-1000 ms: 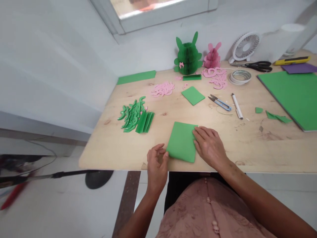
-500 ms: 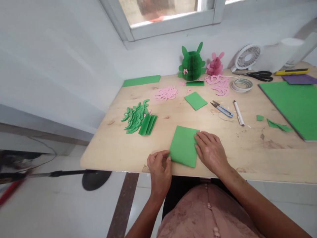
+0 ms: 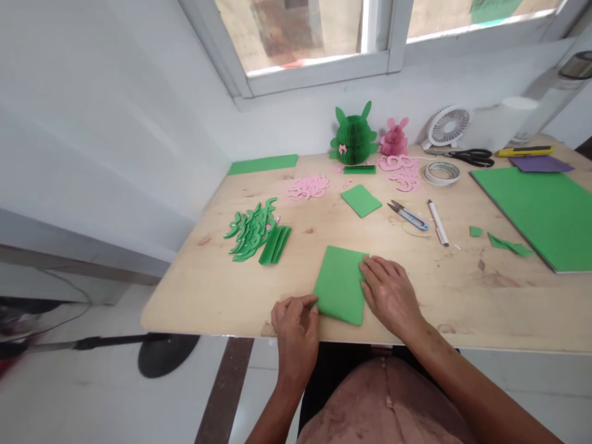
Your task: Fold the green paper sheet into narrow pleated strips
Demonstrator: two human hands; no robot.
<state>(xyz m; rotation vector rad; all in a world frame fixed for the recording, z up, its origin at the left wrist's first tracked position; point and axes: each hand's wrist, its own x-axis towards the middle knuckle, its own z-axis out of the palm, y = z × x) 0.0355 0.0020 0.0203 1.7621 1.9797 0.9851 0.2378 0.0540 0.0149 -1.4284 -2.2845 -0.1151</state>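
A green paper square (image 3: 341, 285) lies flat near the table's front edge. My left hand (image 3: 296, 324) pinches its lower left edge between thumb and forefinger. Along the right edge rests my right hand (image 3: 388, 293), its fingers stretched out over the paper's border. To the left are a folded green paper strip (image 3: 275, 245) and a pile of green cut-outs (image 3: 252, 231). Beyond the square lies a smaller green paper piece (image 3: 361, 200), with blue-handled snips (image 3: 407, 216) and a white pen (image 3: 438, 223) to its right.
Pink cut-outs (image 3: 308, 187), a green paper figure (image 3: 354, 139), a pink one (image 3: 394, 139), a tape roll (image 3: 441, 173), black scissors (image 3: 472, 156) and a white fan (image 3: 448, 126) stand or lie further back. Large green sheets (image 3: 541, 216) cover the right side.
The camera view has tilted up slightly, so everything on the table appears lower. Both hands keep their places at the green square.
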